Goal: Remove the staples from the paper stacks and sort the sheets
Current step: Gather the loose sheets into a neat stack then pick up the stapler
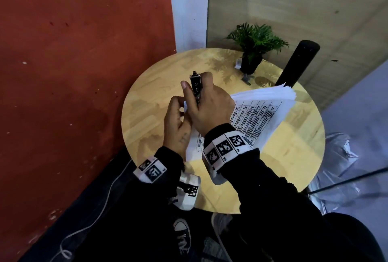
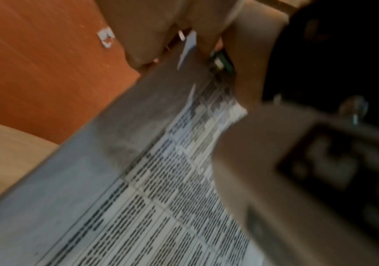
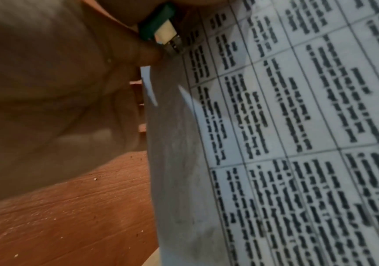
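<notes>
Where hands crowd: plant (image 1: 255,46), cylinder (image 1: 298,63).

The paper stack (image 1: 258,114) is thick and white, and its top sheet has a grid of small black words. It lies flat on the right half of the round bench — one corner points toward the left edge. The stapler (image 1: 196,87) — black and silver — stands tipped up on that corner.
</notes>
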A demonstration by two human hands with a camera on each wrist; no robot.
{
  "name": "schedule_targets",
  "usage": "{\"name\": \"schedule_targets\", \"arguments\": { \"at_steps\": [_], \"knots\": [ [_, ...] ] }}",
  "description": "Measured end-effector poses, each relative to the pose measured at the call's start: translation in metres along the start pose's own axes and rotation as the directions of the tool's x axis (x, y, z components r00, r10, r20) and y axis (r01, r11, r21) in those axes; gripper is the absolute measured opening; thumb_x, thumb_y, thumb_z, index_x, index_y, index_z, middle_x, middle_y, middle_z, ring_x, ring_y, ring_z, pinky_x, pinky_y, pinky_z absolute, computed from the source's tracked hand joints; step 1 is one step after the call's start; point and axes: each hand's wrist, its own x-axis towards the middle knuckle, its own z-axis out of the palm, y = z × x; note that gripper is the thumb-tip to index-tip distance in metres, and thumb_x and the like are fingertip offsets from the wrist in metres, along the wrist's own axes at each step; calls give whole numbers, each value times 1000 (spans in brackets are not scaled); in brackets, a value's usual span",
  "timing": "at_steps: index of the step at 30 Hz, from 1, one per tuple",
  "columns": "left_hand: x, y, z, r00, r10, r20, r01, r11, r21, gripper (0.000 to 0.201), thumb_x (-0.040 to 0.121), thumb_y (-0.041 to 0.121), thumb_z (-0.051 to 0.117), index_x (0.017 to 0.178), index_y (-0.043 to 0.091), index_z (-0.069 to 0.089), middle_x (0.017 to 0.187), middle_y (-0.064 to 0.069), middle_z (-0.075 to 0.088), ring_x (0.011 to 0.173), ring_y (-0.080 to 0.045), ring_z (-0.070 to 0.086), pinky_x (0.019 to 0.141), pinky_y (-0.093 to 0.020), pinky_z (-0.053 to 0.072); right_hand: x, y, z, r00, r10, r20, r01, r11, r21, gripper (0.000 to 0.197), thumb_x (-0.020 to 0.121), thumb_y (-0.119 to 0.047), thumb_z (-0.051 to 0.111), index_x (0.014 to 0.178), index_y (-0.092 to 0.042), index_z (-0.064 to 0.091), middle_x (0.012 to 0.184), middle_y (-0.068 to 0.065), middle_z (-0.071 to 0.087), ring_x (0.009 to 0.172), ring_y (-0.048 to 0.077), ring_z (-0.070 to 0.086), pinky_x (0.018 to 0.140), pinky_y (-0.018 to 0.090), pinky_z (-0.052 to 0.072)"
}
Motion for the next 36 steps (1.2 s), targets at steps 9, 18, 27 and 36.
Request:
{"name": "schedule_targets", "arguments": {
  "at_steps": [9, 18, 27, 36],
  "knots": [
    [7, 2, -23, 994, -71, 84, 78, 994, -82, 28, 84, -15, 52, 72, 10, 51, 64, 15, 63, 65, 3, 54, 65, -12, 42, -1, -6, 7, 998, 50, -37, -48, 997, 54, 40, 85, -44, 40, 81, -7, 54, 42, 1, 54, 37, 25, 53, 47, 18, 19],
    [-8, 15, -10, 973, -193, 124, 217, 951, -220, 26, 99, -1, 34, 92, 8, 58, 77, 13, 70, 75, 0, 62, 71, -14, 50, 0, -5, 12, 997, 38, -70, -32, 995, 93, 43, 85, -43, 40, 80, -4, 58, 44, 4, 57, 37, 28, 55, 46, 20, 23],
    [-7, -4, 10, 974, -183, -134, 180, 983, -37, 34, 96, 17, 46, 64, 13, 56, 65, -7, 54, 66, -15, 41, 59, -29, 32, 0, 7, 18, 994, 71, -82, -57, 986, 154, 40, 84, -39, 43, 79, -3, 60, 44, 7, 58, 37, 32, 54, 39, 22, 35],
    [-12, 3, 6, 966, -254, 55, 260, 927, -272, 27, 98, -3, 37, 89, 8, 60, 79, 9, 70, 78, -4, 61, 73, -17, 48, 1, 9, 13, 997, 13, -81, 3, 980, 200, 40, 85, -38, 45, 80, -2, 60, 47, 6, 59, 38, 32, 55, 41, 22, 35]
  ]
}}
